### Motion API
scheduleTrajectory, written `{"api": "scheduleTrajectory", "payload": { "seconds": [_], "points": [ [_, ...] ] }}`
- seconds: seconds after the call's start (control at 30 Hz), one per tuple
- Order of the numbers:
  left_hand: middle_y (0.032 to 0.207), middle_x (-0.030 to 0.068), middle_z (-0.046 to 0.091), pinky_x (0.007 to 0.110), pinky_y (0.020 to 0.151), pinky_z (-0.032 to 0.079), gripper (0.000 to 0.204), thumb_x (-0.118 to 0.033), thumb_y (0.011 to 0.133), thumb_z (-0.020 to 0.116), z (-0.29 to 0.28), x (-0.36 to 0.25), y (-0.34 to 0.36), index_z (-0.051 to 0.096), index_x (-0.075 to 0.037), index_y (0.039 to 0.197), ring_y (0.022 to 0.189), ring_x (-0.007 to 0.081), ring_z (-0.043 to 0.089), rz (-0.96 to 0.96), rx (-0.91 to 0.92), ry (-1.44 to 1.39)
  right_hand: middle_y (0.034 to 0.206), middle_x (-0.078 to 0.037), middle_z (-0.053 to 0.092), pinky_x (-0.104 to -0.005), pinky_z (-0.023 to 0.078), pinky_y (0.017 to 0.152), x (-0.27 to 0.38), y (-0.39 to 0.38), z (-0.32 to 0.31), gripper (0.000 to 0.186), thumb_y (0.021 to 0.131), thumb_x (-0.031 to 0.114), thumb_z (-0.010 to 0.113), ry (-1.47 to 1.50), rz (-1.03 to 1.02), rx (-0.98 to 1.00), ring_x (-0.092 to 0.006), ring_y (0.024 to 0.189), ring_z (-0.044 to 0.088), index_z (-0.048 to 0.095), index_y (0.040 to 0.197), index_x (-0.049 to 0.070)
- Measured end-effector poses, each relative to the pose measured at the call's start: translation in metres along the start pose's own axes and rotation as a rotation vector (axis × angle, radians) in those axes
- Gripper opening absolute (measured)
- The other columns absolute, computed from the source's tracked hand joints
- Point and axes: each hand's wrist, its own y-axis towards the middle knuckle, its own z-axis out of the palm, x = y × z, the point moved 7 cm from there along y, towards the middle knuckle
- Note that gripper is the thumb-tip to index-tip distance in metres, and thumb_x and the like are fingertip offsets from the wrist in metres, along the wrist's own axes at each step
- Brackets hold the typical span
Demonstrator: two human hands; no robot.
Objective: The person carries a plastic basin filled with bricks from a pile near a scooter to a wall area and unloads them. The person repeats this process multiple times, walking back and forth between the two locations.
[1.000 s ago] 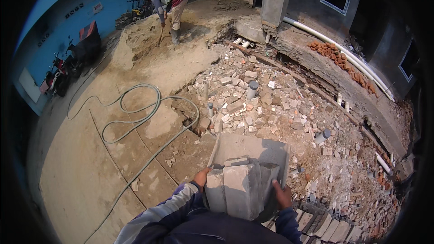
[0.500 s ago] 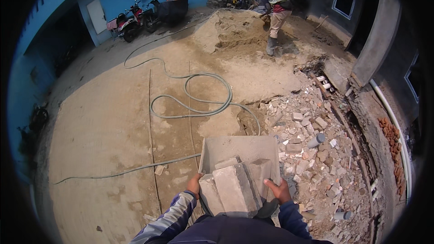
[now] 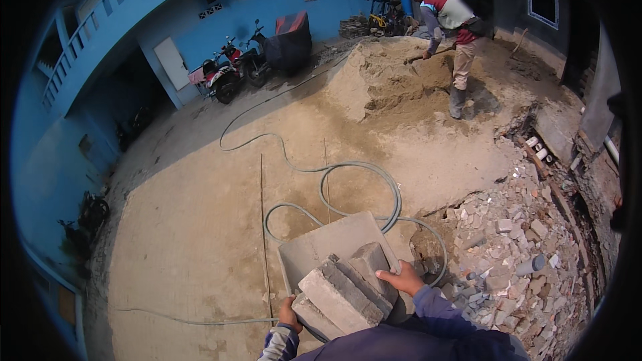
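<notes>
A grey open tray (image 3: 297,257) is held low in front of my body, loaded with several rough grey blocks (image 3: 341,294) that lean together at a slant. My left hand (image 3: 289,314) is closed on its left side, fingers partly hidden below. On the right, my right hand (image 3: 403,278) grips the other side, thumb lying over the edge beside a block. The tray's near end and underside are hidden by the blocks and my clothing.
Beyond the tray a green hose (image 3: 400,200) lies looped on the ground, near thin rods (image 3: 263,227). Broken rubble (image 3: 528,254) covers the right, beside a trench. Farther off, a person (image 3: 461,33) bends with a shovel at a sand pile (image 3: 381,80). Motorbikes (image 3: 224,80) stand by the blue wall.
My view has swung left and up, showing more of the blue building. The tray has turned so its right side sits higher in view, with both hands still on it. The person stays by the sand.
</notes>
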Motion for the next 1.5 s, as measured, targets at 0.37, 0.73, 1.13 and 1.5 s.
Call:
{"api": "scheduleTrajectory", "payload": {
  "seconds": [0.37,0.73,1.13,1.5],
  "points": [
    [0.123,0.0179,0.065,0.047,0.105,0.042,0.056,-0.045,0.086,0.050,0.066,-0.205,0.215,0.061,-0.004,0.123,0.111,0.0370,0.061,0.108,-0.029,-0.177,0.088,-0.014,0.062,-0.0362,0.050,0.072,0.116,0.332,0.070,0.067,0.074,0.053,0.079,-0.163,-0.007,0.115,-0.0235,0.081,0.061,0.062,0.101,-0.006],
    [0.119,0.0175,0.067,0.044,0.102,0.044,0.055,-0.043,0.084,0.051,0.164,-0.491,0.463,0.062,-0.004,0.120,0.107,0.0363,0.063,0.022,-0.011,-0.065,0.093,-0.012,0.066,-0.0347,0.050,0.077,0.251,0.635,0.132,0.064,0.077,0.049,0.079,-0.042,0.063,0.013,-0.0222,0.085,0.063,0.064,0.111,-0.002],
    [0.108,0.0183,0.069,0.045,0.092,0.049,0.049,-0.040,0.083,0.056,0.340,-0.765,0.797,0.063,-0.003,0.113,0.097,0.0359,0.066,0.080,0.061,0.022,0.096,-0.018,0.066,-0.0377,0.051,0.079,0.321,1.038,0.143,0.074,0.073,0.053,0.080,-0.060,0.100,-0.105,-0.0281,0.089,0.065,0.061,0.109,-0.009],
    [0.120,0.0168,0.067,0.044,0.104,0.043,0.054,-0.043,0.088,0.049,0.494,-0.962,0.984,0.062,-0.004,0.122,0.110,0.0353,0.062,0.029,0.068,0.082,0.102,-0.018,0.066,-0.0365,0.052,0.080,0.409,1.355,0.129,0.070,0.073,0.048,0.082,0.102,0.030,-0.079,-0.0251,0.091,0.064,0.062,0.109,-0.008]
  ]
}}
